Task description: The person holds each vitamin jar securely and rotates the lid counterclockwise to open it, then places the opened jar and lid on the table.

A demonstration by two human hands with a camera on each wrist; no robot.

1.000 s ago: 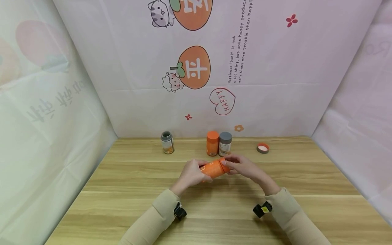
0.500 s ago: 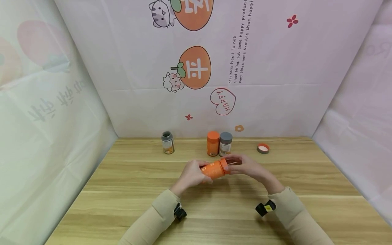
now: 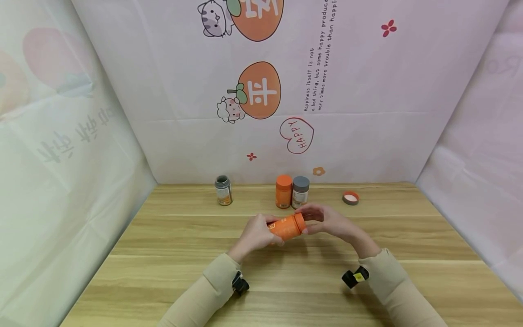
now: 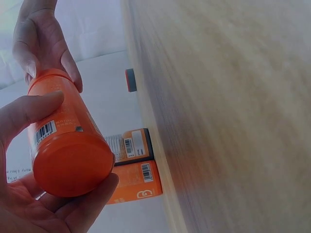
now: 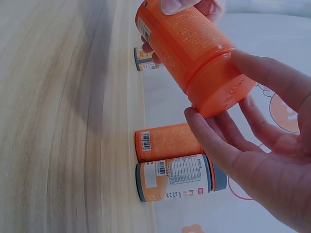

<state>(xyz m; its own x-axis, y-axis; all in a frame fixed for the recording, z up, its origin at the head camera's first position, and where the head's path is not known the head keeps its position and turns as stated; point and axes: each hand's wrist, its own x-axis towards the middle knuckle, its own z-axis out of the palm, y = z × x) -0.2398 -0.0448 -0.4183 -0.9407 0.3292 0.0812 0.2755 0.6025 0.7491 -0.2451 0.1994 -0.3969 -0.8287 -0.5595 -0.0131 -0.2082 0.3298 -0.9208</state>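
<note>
The orange bottle (image 3: 284, 228) is held tilted above the surface (image 3: 408, 236), just below centre in the head view. Your left grip (image 3: 257, 231) is wrapped round its body; your right grip (image 3: 328, 222) grasps its orange cap (image 5: 221, 85).

CAUTION: A slack left hold under cap torque could let the bottle rotate or drop. Removing the cap at this tilt could spill any contents; these are hidden.

Upper centre: an orange jar (image 3: 283, 196) and a grey-lidded jar (image 3: 300, 199), both closed. Centre left: an uncapped jar (image 3: 224, 196), contents indiscernible. Right: a loose lid (image 3: 350, 198), pale inside facing up.
</note>
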